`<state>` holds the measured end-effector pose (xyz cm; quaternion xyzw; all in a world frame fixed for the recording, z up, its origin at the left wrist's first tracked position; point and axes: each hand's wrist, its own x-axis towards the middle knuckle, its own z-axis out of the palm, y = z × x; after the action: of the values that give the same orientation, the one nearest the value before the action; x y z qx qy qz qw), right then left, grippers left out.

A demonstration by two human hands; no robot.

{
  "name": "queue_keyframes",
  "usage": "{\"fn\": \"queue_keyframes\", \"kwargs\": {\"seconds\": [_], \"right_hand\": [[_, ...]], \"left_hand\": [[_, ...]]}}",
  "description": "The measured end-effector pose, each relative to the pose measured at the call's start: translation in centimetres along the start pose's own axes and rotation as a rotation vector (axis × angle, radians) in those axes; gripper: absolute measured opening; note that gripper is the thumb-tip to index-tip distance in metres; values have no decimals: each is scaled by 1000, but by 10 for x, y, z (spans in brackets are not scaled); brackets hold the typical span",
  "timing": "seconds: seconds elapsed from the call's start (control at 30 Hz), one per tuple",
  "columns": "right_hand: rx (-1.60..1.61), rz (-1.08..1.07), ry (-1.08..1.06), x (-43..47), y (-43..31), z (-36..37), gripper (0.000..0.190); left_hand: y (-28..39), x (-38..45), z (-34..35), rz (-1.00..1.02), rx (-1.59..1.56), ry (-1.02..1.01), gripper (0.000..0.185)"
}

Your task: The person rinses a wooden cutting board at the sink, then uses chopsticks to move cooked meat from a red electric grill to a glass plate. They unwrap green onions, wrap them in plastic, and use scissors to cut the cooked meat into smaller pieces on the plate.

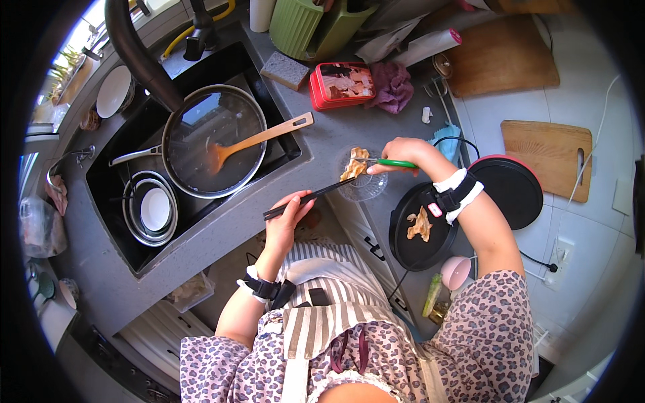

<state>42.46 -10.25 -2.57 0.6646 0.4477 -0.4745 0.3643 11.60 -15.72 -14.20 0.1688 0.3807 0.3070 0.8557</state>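
Observation:
My left hand (289,215) grips a pair of black chopsticks (317,193). Their tips meet the lower end of a browned, cooked piece of food (354,166), perhaps meat. Green-handled scissors (396,163) are in my right hand (403,153), with the blades lying across the upper part of that piece. Beneath it stands a clear ribbed glass bowl (364,189) on the grey counter. Another browned piece (419,224) lies on the black plate of an electric griddle (405,252), below my right forearm.
A frying pan (214,189) holding water and a wooden spatula (262,135) sits over the black sink (126,242), beside nested bowls (160,209). A red tin (342,90), sponge (285,70) and purple cloth (393,88) lie behind the glass bowl. The griddle's raised lid (506,191) leans near the tiled wall.

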Motion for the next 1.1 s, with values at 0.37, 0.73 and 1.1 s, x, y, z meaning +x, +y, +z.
{"fn": "queue_keyframes", "kwargs": {"seconds": [0.37,0.73,1.1], "right_hand": [[-267,-42,131,8,-20,8,68],[245,-4,114,1,5,41,68],[1248,-109,179,-20,29,154,68]], "left_hand": [[10,-11,9,-23,89,-7,27],[14,-12,15,-3,147,16,28],[12,-5,39,12,321,-90,28]]}}
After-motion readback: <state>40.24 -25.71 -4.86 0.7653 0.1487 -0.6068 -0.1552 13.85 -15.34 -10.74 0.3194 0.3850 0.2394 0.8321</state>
